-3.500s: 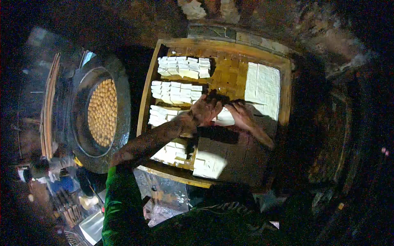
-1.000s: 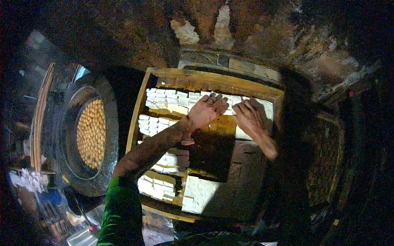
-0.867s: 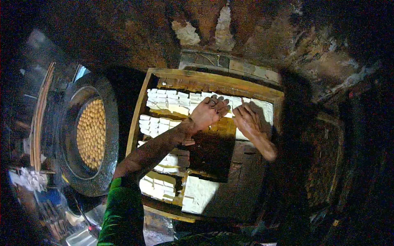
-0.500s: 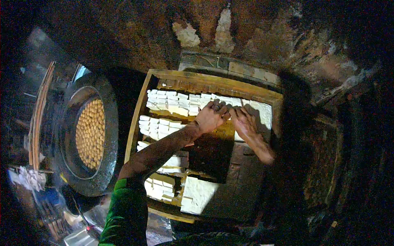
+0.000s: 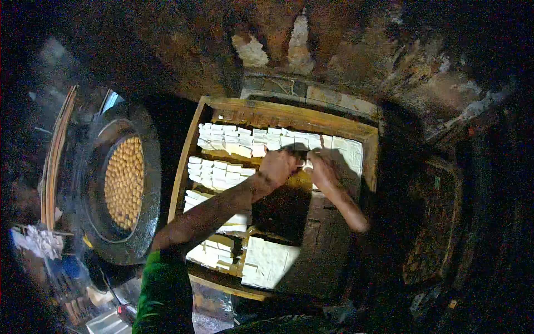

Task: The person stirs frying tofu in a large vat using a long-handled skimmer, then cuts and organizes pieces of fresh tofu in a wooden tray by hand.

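Note:
My left hand and my right hand meet above the upper part of a wooden tray. Between their curled fingertips shows a small white piece of tofu; both hands seem to grip it, though shadow hides part of the fingers. Just beyond them runs a row of cut tofu blocks. An uncut slab of tofu lies at the row's right end, partly shaded. More cut blocks stand in rows on the tray's left side, and another sheet of tofu rests near its front edge.
Left of the tray sits a large dark wok full of round golden-brown pieces. Long thin sticks stand beyond it. A rough stained wall rises behind the tray, and the right side is very dark.
Both hands have drawn back slightly from the tofu row toward me. A small white piece now shows between the fingertips. The view has shifted slightly.

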